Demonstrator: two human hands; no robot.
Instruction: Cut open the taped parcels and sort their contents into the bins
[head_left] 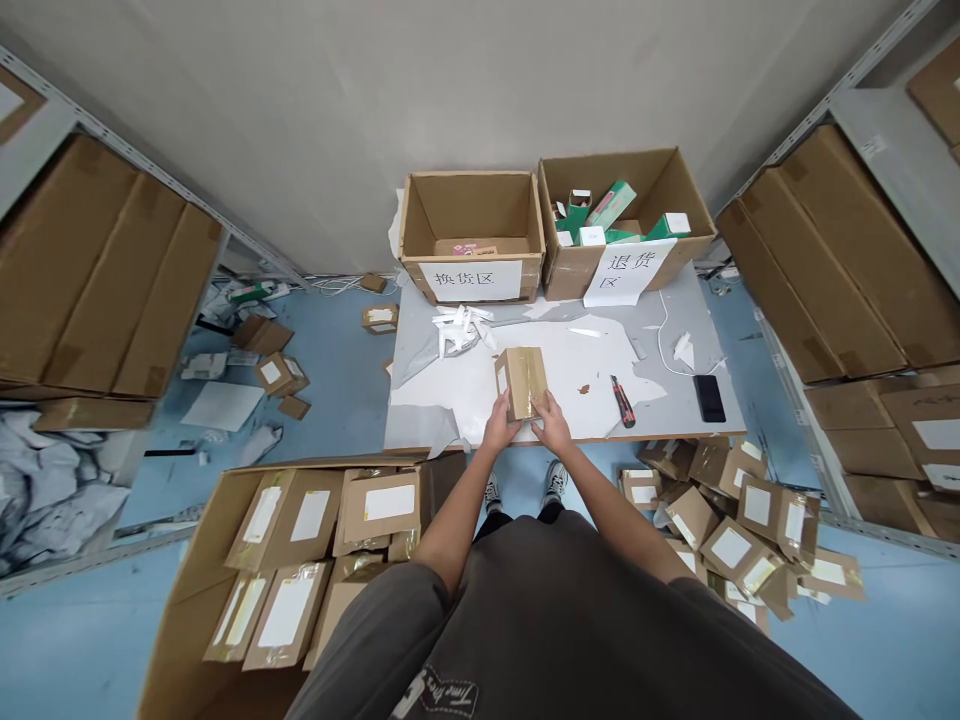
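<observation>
A small brown cardboard box (527, 375), sealed with shiny tape along its top and bearing a white label on its left side, is held at the table's front edge. My left hand (499, 424) grips its near left corner, and my right hand (552, 424) closes on its near right side. To the right on the table (487, 395) lies a red and black utility knife (622, 402). Crumpled white paper strips (461, 328) lie beyond the box, to the left.
Two open cartons with handwritten signs stand at the back: the left carton (471, 215) and the right carton (570, 275), which holds green boxes. A phone (709, 398) lies at right. A big carton (176, 600) of parcels stands left; a parcel pile (731, 545) lies right.
</observation>
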